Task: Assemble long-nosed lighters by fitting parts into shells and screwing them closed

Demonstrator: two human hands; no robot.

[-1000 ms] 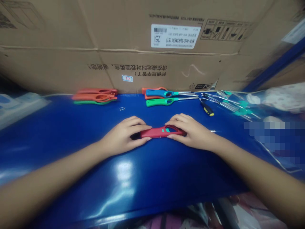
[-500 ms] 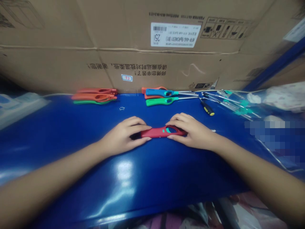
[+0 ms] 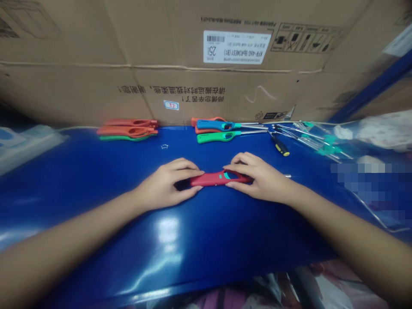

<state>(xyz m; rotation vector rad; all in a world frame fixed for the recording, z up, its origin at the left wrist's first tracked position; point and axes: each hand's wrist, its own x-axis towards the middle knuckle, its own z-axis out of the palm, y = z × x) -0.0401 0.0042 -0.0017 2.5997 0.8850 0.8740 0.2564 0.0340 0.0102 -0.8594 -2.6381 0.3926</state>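
Setting: a glossy blue bench (image 3: 244,231), backed by an upright cardboard box (image 3: 174,49) whose printing reads upside down.

Item 1, front centre: one red lighter (image 3: 210,179), lying lengthwise across the bench between the two hands, teal trigger showing in its loop. A metal tip (image 3: 289,176) shows beyond the right wrist, probably its own nozzle.

Item 2: left hand (image 3: 167,184), thumb and fingers closed around the butt end.

Item 3: right hand (image 3: 260,178), thumb and fingers pinching the loop end. Gripping both ends seems meant to keep the body steady and level; the middle stays uncovered.

Item 4, rear left: stacked orange handles (image 3: 127,130) with a green handle (image 3: 124,138) along the near side, no rods visible.

Item 5, rear centre: blue lighter (image 3: 209,125) and green lighter (image 3: 212,137), nozzles pointing right, apparently sorted apart from the rodless handles.

Item 6, rear right: screwdriver (image 3: 281,148) beside loose metal rods (image 3: 307,139), presumably kept within the right hand's reach.
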